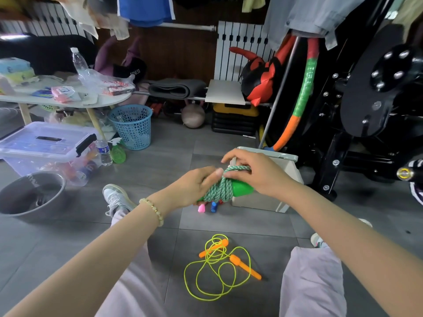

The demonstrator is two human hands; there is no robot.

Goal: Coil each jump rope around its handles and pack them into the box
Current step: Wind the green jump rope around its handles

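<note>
Sitting at the far left on the grey tiled floor (pixel 57 236) is a metal bowl (pixel 32 194), and behind it a clear lidded storage bin (pixel 45 143) with black latches, next to a small water bottle (pixel 104 152) and a green spray bottle (pixel 117 152). Above them a pale table (pixel 68 99) carries packets and a plastic bag, and a blue mesh wastebasket (pixel 132 126) stands by its leg. A white sneaker (pixel 114 197) shows beside the left forearm, which wears a beaded bracelet (pixel 153 211).

At mid-frame the left hand (pixel 194 186) is closed around one end of the green jump rope (pixel 219 188), whose braided cord is wound in tight turns around its green handles. The thumb presses on the coils. The right hand (pixel 258 172) grips the other end, its fingers curled over the topmost loop of cord and partly spread. The bundle is held in the air in front of the open pale box (pixel 274 200), hiding much of the box's near corner. Just under the bundle, a pink handle tip (pixel 201 208) and a blue handle tip (pixel 214 207) peek out on the floor; what they belong to is hidden by the hands.

Lower, between the person's legs, the yellow jump rope (pixel 217 271) lies loose and tangled on the tiles with its two orange handles.

To the right stand a striped hoop (pixel 304 92) and black exercise equipment (pixel 366 99).
</note>
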